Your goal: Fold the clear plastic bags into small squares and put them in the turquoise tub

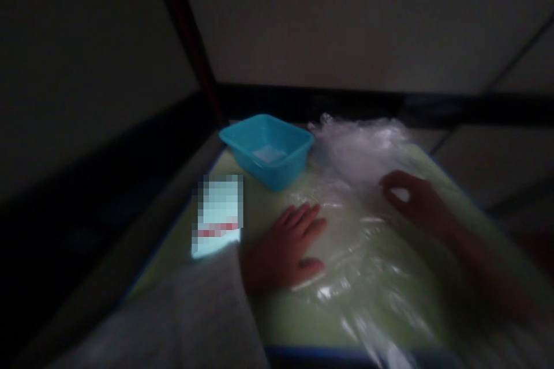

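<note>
A sheet of clear plastic, like a large thin bag, lies spread and wrinkled over the table. My left hand rests on its left part, palm down with the fingers stretched out. My right hand is on the right, its thumb and fingers curled together into a ring at the plastic. The fingertips seem to pinch the plastic, though blur hides the exact grip. Beyond the hands, more crumpled clear plastic is bunched up at the far right.
A blue plastic basin with something pale inside stands at the far side of the table. Left of my left hand is a lit rectangular screen, partly pixelated. Walls rise behind the table. The scene is dim.
</note>
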Demonstrator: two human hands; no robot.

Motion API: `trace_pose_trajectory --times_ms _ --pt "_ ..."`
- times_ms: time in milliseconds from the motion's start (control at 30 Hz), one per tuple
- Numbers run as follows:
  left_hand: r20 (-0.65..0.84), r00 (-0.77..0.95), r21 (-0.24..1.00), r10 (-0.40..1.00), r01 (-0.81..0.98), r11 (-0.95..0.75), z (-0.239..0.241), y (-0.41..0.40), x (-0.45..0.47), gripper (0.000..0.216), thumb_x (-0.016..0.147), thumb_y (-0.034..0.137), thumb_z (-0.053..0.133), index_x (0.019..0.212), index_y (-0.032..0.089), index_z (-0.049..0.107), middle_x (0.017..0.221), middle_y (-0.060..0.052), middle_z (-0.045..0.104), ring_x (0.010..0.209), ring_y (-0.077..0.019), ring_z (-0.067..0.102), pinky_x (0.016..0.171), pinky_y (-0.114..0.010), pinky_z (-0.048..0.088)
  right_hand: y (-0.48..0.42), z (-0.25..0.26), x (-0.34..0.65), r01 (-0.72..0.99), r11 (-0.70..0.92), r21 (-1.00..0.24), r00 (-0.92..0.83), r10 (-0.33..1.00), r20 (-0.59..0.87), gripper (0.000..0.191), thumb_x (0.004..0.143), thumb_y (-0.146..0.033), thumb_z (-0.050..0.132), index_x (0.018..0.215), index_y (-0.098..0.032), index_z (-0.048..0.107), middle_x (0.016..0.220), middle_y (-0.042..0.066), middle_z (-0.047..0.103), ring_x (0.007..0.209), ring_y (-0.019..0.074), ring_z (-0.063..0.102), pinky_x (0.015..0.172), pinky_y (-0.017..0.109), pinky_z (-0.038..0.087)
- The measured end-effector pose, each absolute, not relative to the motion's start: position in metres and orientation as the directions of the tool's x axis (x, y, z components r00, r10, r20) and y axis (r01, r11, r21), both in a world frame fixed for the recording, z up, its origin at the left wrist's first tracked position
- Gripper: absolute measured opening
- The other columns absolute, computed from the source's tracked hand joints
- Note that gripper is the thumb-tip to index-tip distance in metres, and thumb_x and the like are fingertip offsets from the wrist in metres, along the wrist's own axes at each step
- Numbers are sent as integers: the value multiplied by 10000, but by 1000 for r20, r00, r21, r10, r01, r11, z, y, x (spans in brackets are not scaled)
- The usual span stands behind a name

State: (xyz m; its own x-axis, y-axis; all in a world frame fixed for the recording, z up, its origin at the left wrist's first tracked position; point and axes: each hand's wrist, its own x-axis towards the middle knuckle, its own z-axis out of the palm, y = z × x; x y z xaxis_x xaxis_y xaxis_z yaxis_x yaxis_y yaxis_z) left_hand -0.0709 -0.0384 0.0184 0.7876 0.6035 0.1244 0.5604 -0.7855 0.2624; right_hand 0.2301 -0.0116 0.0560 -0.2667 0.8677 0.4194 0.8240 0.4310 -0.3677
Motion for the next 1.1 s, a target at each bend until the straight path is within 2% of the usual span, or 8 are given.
trace_pose_trajectory --times_ms 100,200,300,467,700,800,967,1100 --pt "173 786 272 593 540 -796 21 -40 -70 769 770 515 615 1395 170 328 1506 -152 261 1398 -334 188 1130 -517 154 -15 48 211 790 530 -309 -390 823 413 272 893 -264 408 1064 -206 612 1057 98 663 946 259 641 832 414 513" --pt "191 785 271 589 535 -800 20 -40 -70 777 796 546 571 1410 164 286 1511 -158 244 1406 -308 177 1133 -493 161 -15 33 198 743 624 -239 -548 774 317 424 946 -275 314 1335 -187 456 1341 123 525 1216 273 501 1000 470 418" --pt "146 784 249 603 561 -790 15 -39 -70 793 826 574 511 1426 129 246 1515 -172 220 1412 -290 163 1136 -462 165 -13 15 193 710 675 -203 -627 736 255 498 961 -336 311 1433 -177 320 1456 127 386 1338 272 345 1076 509 310" --pt "87 782 215 618 591 -778 11 -38 -69 817 824 604 491 1429 113 245 1523 -170 193 1417 -302 132 1135 -463 146 -8 -2 199 740 659 -134 -640 752 161 558 975 -398 278 1474 -159 203 1502 145 267 1379 266 238 1099 523 239" --pt "67 787 227 613 587 -777 16 -38 -73 831 804 620 513 1421 117 275 1528 -174 162 1415 -340 94 1132 -496 140 -6 -4 203 751 655 -83 -642 754 139 555 983 -402 254 1482 -178 160 1513 133 233 1387 257 210 1101 537 211" --pt "73 787 267 613 576 -772 25 -41 -65 852 797 635 509 1412 93 279 1512 -200 202 1410 -346 120 1134 -496 154 -5 -7 203 748 657 -91 -642 751 153 551 981 -399 259 1479 -178 179 1509 131 250 1383 260 227 1101 533 214" --pt "186 771 322 609 537 -779 33 -44 -24 735 879 513 448 1409 60 217 1504 -196 237 1415 -254 167 1153 -396 189 -1 -14 205 743 667 -62 -650 740 170 524 982 -398 240 1456 -176 263 1505 127 267 1379 261 247 1090 537 234" --pt "204 740 309 641 572 -760 17 -38 -5 761 856 474 494 1390 10 214 1491 -228 244 1408 -268 186 1156 -382 190 1 -16 205 733 680 -35 -668 728 157 512 983 -398 235 1424 -160 339 1504 128 270 1380 258 245 1089 523 246"
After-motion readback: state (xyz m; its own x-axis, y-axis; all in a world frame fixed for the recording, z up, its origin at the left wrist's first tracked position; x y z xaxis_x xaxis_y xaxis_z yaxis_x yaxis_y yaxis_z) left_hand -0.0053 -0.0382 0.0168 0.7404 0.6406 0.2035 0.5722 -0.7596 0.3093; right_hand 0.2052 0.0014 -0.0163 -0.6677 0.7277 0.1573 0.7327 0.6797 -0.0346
